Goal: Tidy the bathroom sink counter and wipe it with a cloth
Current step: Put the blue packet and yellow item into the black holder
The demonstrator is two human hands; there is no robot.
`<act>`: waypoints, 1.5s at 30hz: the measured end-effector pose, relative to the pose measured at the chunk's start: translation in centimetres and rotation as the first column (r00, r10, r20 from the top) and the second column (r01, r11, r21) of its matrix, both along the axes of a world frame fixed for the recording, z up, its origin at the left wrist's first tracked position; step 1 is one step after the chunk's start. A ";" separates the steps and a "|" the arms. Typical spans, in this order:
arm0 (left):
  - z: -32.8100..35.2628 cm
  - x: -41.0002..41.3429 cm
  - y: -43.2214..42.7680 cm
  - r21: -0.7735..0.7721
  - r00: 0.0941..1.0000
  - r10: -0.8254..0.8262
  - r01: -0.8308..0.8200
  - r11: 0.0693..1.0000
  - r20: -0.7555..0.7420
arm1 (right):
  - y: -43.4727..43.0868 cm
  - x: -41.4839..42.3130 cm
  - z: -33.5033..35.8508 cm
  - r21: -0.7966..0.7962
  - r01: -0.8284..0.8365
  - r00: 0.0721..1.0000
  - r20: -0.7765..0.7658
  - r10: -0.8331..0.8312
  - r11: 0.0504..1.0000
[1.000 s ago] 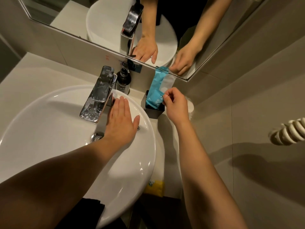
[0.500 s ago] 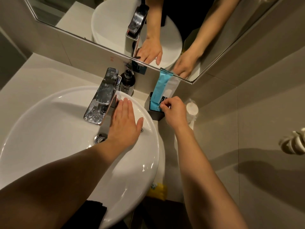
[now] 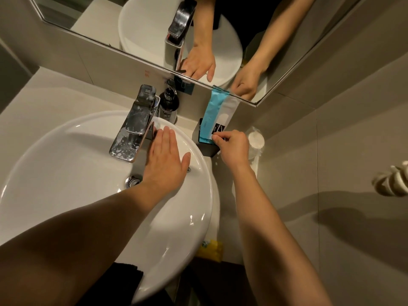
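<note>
The blue and white tube (image 3: pixel 215 115) stands upright in a black holder (image 3: pixel 204 146) at the back right corner of the table (image 3: pixel 44 100), its top reaching the lower edge of the mirror (image 3: pixel 132 29). The right hand (image 3: pixel 233 149) has its grip pinched on the tube's lower end, thumb and fingertips (image 3: pixel 217 138) closed on the printed dark label just above the holder's rim. The holder sits between the basin (image 3: pixel 66 173) and the side wall.

Just right of that hand, a white round-topped item in clear wrapping (image 3: pixel 256 141) rests against the wall; what it is cannot be told.

The left hand (image 3: pixel 165 160) lies flat, palm down, fingers straight and together, on the far inner slope of the white basin; its grip is released and holds nothing. Its fingertips sit beside the base of the chrome faucet (image 3: pixel 134 127), whose surface is heavily spotted with white marks. The drain (image 3: pixel 132 180) shows just left of the wrist.

Behind the faucet a dark pump bottle (image 3: pixel 169 104) stands against the wall. A yellow item (image 3: pixel 210 250) lies at the basin's near right edge, partly hidden.
</note>
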State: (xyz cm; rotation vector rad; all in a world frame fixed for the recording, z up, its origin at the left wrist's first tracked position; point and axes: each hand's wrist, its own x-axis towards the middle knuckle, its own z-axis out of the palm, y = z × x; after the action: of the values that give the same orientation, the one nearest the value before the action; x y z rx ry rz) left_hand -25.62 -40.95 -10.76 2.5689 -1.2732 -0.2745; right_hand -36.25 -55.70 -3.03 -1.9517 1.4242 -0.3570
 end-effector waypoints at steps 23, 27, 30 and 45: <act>0.6 0.1 0.1 0.042 1.000 -0.018 0.018 0.999 0.006 | 18.1 -16.4 -4.0 0.352 -0.036 0.979 -0.176 0.104 0.935; 0.5 0.3 0.1 0.038 1.000 -0.016 0.016 0.999 0.006 | 18.9 -16.0 -5.5 0.302 -0.123 0.961 -0.202 0.190 0.945; 0.4 0.3 0.1 0.039 1.000 -0.016 0.016 0.999 0.008 | 19.0 -15.8 -6.3 0.291 -0.095 0.964 -0.210 0.160 0.952; 0.1 0.7 -0.2 0.054 1.000 -0.023 0.023 0.998 0.001 | 16.4 -17.2 -4.2 0.351 0.229 0.972 -0.027 -0.234 0.908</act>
State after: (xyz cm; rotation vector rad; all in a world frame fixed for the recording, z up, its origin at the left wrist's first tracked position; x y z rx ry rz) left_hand -24.95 -41.10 -10.68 2.6007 -1.3141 -0.3153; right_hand -53.48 -39.34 -7.21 -1.4936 1.5920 -0.2036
